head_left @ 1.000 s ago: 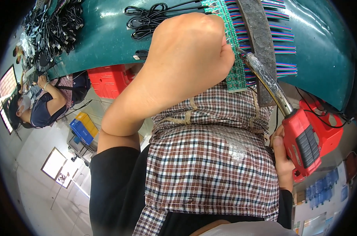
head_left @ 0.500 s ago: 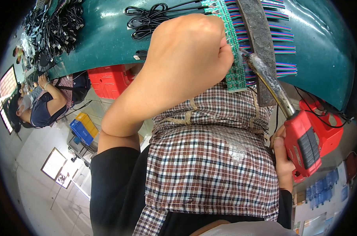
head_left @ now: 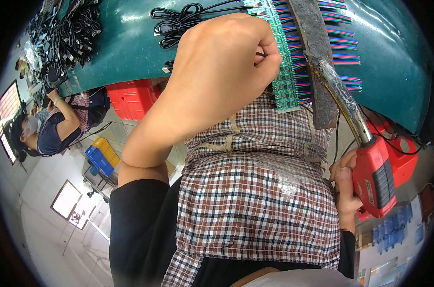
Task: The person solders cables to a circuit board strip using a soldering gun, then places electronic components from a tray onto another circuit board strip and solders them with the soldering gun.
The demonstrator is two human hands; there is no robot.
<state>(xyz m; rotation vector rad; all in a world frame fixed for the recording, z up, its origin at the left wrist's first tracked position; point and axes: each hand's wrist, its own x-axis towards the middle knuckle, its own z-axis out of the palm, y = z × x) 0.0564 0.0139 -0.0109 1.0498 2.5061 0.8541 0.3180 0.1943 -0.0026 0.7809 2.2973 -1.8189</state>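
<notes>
My left hand (head_left: 221, 62) is closed in a pinch beside the green circuit board strip (head_left: 285, 86), with a short dark piece of cable (head_left: 261, 54) showing between thumb and finger. The rest of that cable is hidden under the hand. My right hand (head_left: 345, 184) grips the red handle of a soldering gun (head_left: 374, 177). The gun's metal barrel slants up and left, its tip over the grey metal bar (head_left: 317, 52), a little right of the board. Bundles of thin coloured wires (head_left: 343, 60) run from the board beneath the bar.
Coiled black cables (head_left: 178, 21) lie left of the board on the green tabletop (head_left: 130, 48). A large heap of cables (head_left: 73, 38) sits at far left, near a co-worker (head_left: 59, 119). A red plastic stool (head_left: 130, 98) stands below the table edge. A black cord hangs at right.
The soldering gun's tip has moved right, off the board's edge to over the metal bar. My left hand has shifted slightly left, and the dark cable now shows in its pinch.
</notes>
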